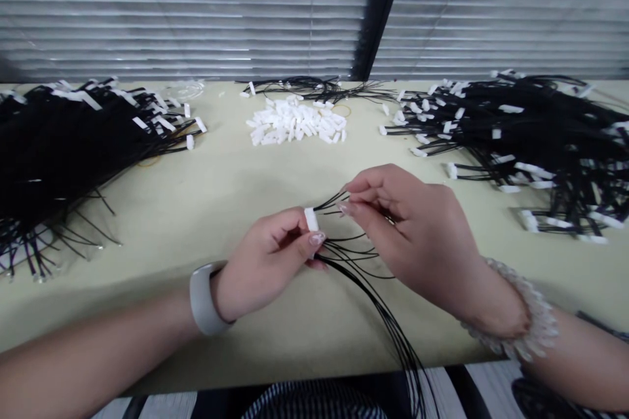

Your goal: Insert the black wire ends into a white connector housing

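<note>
Near the middle of the view, my left hand [275,255] pinches a white connector [311,220] between thumb and fingers. Several thin black wires [373,298] run out of its right side, and a bundle of them curves down past the table's front edge. My right hand [407,236] is just right of the connector, its thumb and forefinger pinched on one or more of the thin black wires. Other wires pass below and behind its fingers. How many wires are between the fingertips cannot be made out.
A pile of loose white connectors [295,120] lies at the table's back centre, with black wires [314,88] behind it. Large heaps of black wires with white connectors lie at the left [73,144] and right [531,137]. Window blinds [171,13] stand behind the table [206,190].
</note>
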### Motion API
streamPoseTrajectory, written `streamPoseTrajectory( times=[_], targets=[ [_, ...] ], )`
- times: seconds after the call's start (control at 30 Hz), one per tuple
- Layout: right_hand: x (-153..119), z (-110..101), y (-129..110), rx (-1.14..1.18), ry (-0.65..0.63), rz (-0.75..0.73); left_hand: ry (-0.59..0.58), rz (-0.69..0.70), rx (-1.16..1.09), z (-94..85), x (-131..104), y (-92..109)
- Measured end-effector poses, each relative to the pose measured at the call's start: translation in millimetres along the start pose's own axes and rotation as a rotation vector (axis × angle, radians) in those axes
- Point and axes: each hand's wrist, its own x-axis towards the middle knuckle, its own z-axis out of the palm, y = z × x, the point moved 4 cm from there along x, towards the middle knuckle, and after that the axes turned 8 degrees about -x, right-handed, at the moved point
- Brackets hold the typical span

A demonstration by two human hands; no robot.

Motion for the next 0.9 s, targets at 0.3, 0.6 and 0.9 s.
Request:
streamPoseTrajectory(
  times=[0.3, 0.6, 0.9],
  targets=[
    [0.6, -0.3, -1.9, -0.03, -0.016, -0.026, 0.018, 0.008, 0.085, 1.4, 0.3, 3.0],
    [0.6, 1.5, -3.6, -0.094, -0.078, -0.047, -0.026, -0.018, 0.239, 5.6, -2.2, 4.0],
    [2.7, 5.2, -1.7, 0.054, 0.032, -0.016, -0.024, -0.068, -0.01, 3.6, 0.7, 0.8]
  ],
)
